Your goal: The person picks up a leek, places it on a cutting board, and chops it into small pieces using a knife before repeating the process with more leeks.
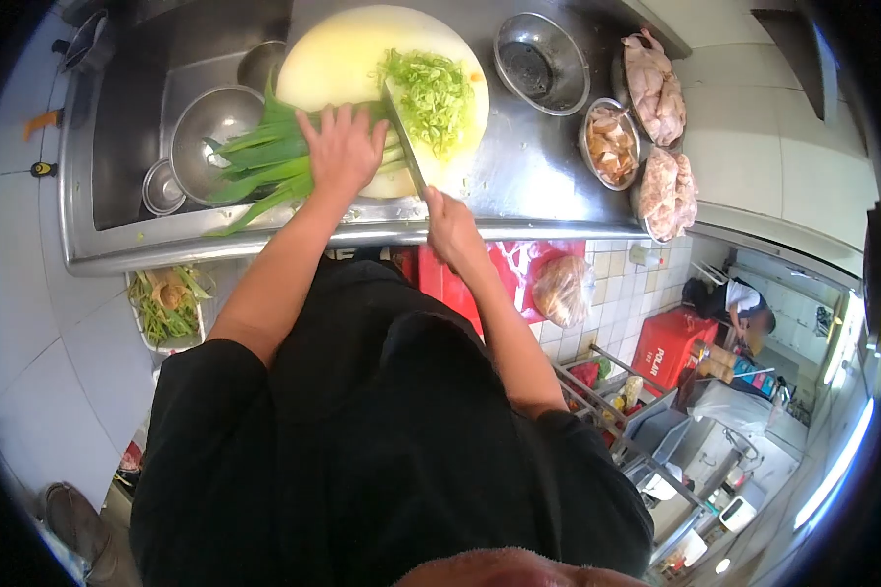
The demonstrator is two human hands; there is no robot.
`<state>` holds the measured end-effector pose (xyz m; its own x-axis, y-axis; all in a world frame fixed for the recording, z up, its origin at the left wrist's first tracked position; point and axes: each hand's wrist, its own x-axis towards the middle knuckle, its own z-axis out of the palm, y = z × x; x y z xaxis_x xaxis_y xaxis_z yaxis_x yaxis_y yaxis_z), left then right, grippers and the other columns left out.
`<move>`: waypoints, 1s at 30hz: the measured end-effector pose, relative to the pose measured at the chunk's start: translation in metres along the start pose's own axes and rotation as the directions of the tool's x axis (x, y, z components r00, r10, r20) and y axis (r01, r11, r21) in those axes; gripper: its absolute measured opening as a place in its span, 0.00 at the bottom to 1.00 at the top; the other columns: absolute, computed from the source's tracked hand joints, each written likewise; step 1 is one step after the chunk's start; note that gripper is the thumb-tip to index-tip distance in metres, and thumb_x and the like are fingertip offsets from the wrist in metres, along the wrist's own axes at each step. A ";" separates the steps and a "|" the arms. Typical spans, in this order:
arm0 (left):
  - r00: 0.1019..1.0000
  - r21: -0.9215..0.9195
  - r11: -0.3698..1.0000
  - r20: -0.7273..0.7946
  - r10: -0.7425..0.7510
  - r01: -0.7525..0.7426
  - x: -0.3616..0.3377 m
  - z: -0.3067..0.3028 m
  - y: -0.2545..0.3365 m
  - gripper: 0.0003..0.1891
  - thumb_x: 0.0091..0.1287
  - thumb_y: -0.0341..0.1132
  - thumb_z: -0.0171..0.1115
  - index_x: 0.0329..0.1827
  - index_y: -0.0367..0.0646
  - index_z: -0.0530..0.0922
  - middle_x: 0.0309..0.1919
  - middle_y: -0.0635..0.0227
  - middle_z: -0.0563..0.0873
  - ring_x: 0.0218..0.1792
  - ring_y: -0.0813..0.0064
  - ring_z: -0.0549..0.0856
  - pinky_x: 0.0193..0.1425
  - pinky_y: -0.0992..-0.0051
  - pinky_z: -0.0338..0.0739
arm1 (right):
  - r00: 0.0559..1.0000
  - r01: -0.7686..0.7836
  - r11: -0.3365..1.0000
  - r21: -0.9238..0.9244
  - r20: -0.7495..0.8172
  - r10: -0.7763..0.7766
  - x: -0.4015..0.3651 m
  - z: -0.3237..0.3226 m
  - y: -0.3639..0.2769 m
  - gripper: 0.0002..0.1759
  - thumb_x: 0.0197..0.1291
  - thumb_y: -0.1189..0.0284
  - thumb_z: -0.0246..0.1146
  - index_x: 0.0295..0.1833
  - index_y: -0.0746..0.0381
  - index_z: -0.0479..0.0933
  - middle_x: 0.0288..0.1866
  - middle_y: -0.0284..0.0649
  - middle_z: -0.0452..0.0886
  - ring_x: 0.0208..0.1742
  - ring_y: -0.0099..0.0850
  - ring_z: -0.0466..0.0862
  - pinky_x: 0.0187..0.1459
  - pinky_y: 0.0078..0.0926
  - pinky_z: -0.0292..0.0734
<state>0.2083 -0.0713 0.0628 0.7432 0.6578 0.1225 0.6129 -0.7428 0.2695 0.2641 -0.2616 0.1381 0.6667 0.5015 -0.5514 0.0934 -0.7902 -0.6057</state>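
A bunch of leeks (279,157) lies across the left part of the round white cutting board (328,59), its long green leaves reaching past the edge over a steel bowl. My left hand (343,147) presses down on the bunch with its fingers spread over the stalks. In my right hand (452,230) is the handle of a kitchen knife (404,137). The blade points away from me and stands between the bunch and a pile of chopped leek (431,98). My left fingertips are a short way left of the blade.
A steel bowl (191,147) sits in the sink at left. To the right stand an empty metal bowl (558,83), a bowl of meat pieces (612,161) and whole poultry (654,88). Leek trimmings (166,303) fill a container below. A person (739,303) bends near a red cooler (668,347).
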 end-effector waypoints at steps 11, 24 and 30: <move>1.000 0.026 1.000 -0.016 0.010 -0.010 -0.001 0.006 0.000 0.25 0.82 0.54 0.54 0.69 0.47 0.85 0.60 0.61 0.85 0.68 0.56 0.78 0.81 0.24 0.52 | 1.000 -0.009 0.999 0.050 -0.024 0.010 -0.046 -0.021 -0.018 0.32 0.86 0.51 0.48 0.59 0.70 0.83 0.51 0.72 0.84 0.59 0.69 0.82 0.61 0.56 0.76; 0.999 -0.001 1.000 -0.048 0.015 -0.015 -0.001 0.006 -0.003 0.25 0.82 0.53 0.53 0.67 0.45 0.85 0.60 0.60 0.85 0.68 0.55 0.78 0.82 0.26 0.51 | 0.997 -0.070 0.996 0.058 0.031 0.068 -0.026 -0.008 0.011 0.35 0.86 0.50 0.45 0.58 0.73 0.83 0.46 0.71 0.85 0.54 0.70 0.83 0.59 0.55 0.78; 1.000 0.000 1.000 0.010 -0.005 0.005 -0.002 0.001 -0.001 0.23 0.82 0.51 0.54 0.68 0.45 0.84 0.61 0.59 0.85 0.69 0.55 0.78 0.82 0.26 0.49 | 0.999 -0.033 0.996 0.086 0.005 0.033 -0.034 -0.021 -0.024 0.34 0.86 0.49 0.48 0.59 0.73 0.82 0.48 0.72 0.84 0.57 0.71 0.82 0.61 0.53 0.77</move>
<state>0.2066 -0.0722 0.0614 0.7427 0.6602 0.1118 0.6168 -0.7395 0.2697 0.2548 -0.2669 0.1839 0.6654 0.4773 -0.5740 0.0073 -0.7730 -0.6343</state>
